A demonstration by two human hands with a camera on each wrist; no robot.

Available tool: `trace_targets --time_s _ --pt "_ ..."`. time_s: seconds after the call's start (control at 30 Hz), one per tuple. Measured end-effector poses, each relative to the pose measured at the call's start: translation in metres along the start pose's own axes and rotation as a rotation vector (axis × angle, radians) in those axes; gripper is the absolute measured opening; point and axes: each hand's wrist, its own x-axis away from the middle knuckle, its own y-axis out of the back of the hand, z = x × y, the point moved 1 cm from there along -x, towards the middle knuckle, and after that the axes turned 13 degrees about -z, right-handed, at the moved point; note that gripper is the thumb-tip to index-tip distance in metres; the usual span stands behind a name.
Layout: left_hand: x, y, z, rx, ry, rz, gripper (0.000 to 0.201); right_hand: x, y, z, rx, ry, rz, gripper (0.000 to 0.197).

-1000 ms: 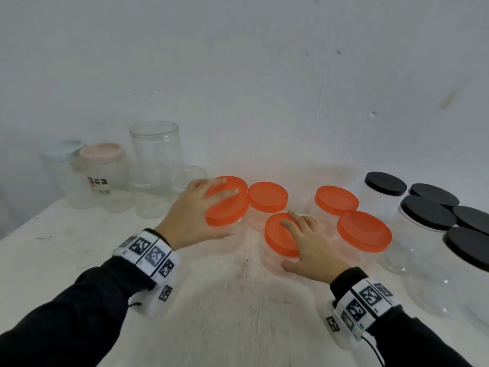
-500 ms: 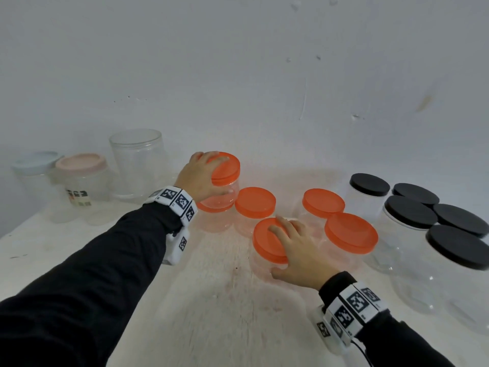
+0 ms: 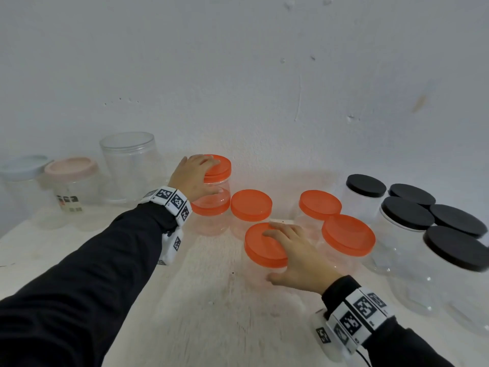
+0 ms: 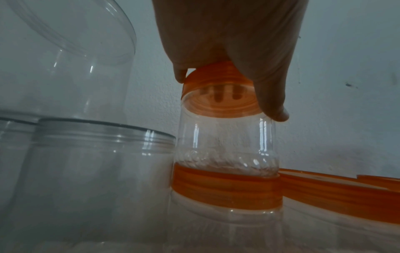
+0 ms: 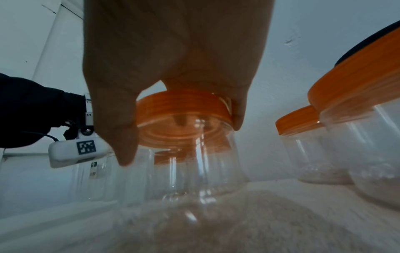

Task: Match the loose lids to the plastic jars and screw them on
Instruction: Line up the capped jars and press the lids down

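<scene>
My left hand (image 3: pixel 203 178) grips the orange lid (image 3: pixel 221 166) of a clear jar (image 3: pixel 214 190) from above. That jar stands on the orange lid (image 3: pixel 211 209) of a second jar. In the left wrist view my fingers (image 4: pixel 270 95) curl round the top lid (image 4: pixel 214 80), with the lower lid (image 4: pixel 227 188) beneath the jar (image 4: pixel 225 137). My right hand (image 3: pixel 285 250) lies over the orange lid (image 3: pixel 260 250) of the nearest jar. In the right wrist view its thumb (image 5: pixel 121 130) and fingers wrap that lid (image 5: pixel 184 107).
Three more orange-lidded jars (image 3: pixel 251 205) (image 3: pixel 320 205) (image 3: pixel 348 238) stand around my right hand. Several black-lidded jars (image 3: pixel 406 217) crowd the right side. At the back left are an open tall clear jar (image 3: pixel 129 165), a pink-lidded jar (image 3: pixel 70 169) and a pale blue-lidded one (image 3: pixel 21 165).
My left hand has lifted its orange-lidded jar off the table and carried it back onto another orange-lidded jar. My right hand has stayed on the front jar's lid.
</scene>
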Motion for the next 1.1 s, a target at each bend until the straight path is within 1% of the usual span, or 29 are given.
trace_targets --time_s 0.1,0.17,0.3,0.4,0.47,0.57,0.8,0.9,1.0,1.03,1.1 --pt "0.0 0.002 -0.001 0.019 -0.008 -0.007 0.074 -0.003 0.006 0.006 -0.069 0.06 -0.132 0.08" --pt "0.0 0.004 -0.002 0.022 -0.019 -0.009 0.073 -0.012 0.012 0.009 -0.095 0.079 -0.227 0.08" --pt "0.001 0.004 0.0 0.01 -0.046 0.013 0.072 -0.042 0.024 0.007 -0.108 0.07 -0.36 0.08" --pt "0.0 0.002 0.002 0.02 -0.054 0.001 0.072 -0.064 0.032 0.004 -0.133 0.038 -0.434 0.078" --pt "0.001 0.0 0.004 0.036 -0.054 -0.023 0.071 -0.077 0.035 0.004 -0.163 0.009 -0.441 0.076" --pt "0.002 -0.004 0.006 0.063 -0.042 -0.055 0.07 -0.096 0.033 0.001 -0.121 -0.013 -0.454 0.075" --pt "0.004 -0.005 0.005 0.117 -0.011 -0.076 0.07 -0.125 0.015 -0.006 -0.028 -0.095 -0.402 0.078" --pt "0.004 -0.007 0.006 0.123 -0.016 -0.075 0.072 -0.128 0.004 -0.004 -0.139 -0.147 -0.445 0.092" --pt "0.004 -0.007 0.008 0.129 -0.014 -0.069 0.084 -0.126 -0.008 -0.004 -0.313 -0.19 -0.533 0.109" --pt "0.004 -0.008 0.009 0.131 -0.019 -0.072 0.086 -0.124 -0.01 -0.005 -0.355 -0.234 -0.538 0.113" --pt "0.004 -0.009 0.01 0.143 -0.022 -0.082 0.081 -0.119 -0.014 -0.01 -0.423 -0.371 -0.49 0.119"
